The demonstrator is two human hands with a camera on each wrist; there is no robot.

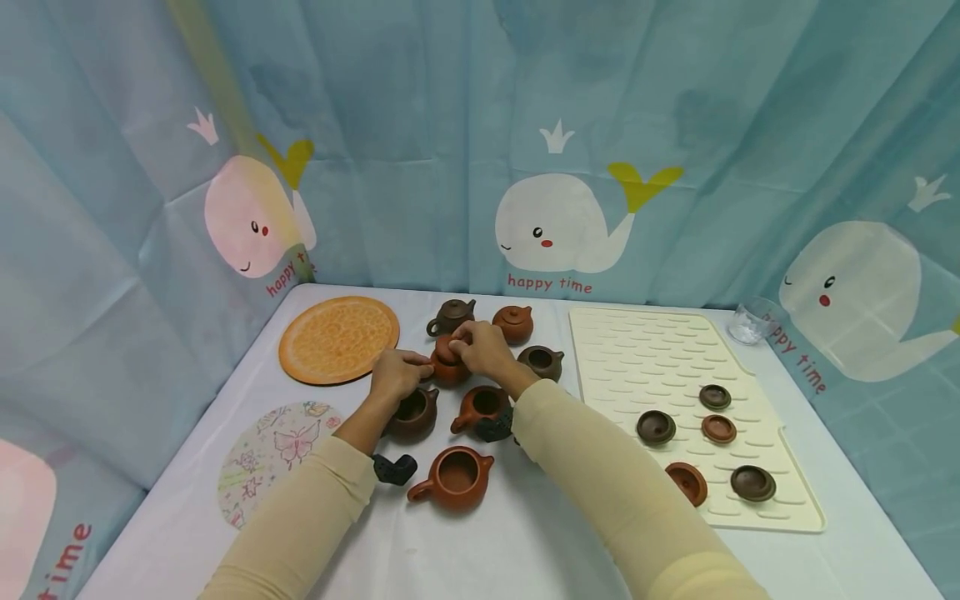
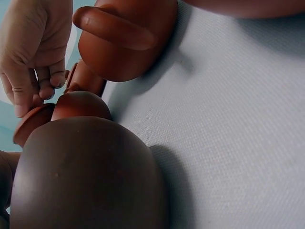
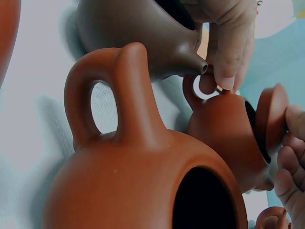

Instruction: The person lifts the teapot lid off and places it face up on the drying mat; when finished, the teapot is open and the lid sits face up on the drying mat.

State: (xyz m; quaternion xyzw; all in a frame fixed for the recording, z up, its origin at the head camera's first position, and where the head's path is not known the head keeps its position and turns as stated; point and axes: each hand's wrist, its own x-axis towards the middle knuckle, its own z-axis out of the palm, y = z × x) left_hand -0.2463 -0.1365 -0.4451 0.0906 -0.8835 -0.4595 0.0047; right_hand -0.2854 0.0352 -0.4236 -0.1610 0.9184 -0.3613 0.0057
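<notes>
My left hand (image 1: 397,375) pinches the handle of a small reddish-brown teapot (image 1: 450,373), the grip showing in the right wrist view. Between the fingertips of my right hand (image 1: 483,348) is a matching lid (image 3: 271,114), tilted at the teapot's mouth with a dark gap still visible. From the left wrist side, the same lid (image 2: 34,123) shows under the right fingers, while a dark brown teapot (image 2: 90,176) hides most of the held pot. Close to the hands stand two lidless teapots, one dark brown (image 1: 414,417) and one red (image 1: 480,408).
Nearer me is another lidless red teapot (image 1: 456,479). Behind the hands stand lidded brown (image 1: 453,315) and red (image 1: 513,323) teapots, plus a lidless brown one (image 1: 551,367). Several lids lie on a cream mat (image 1: 630,350). Round mats (image 1: 337,337) lie left; a clear bowl (image 1: 750,323) sits back right.
</notes>
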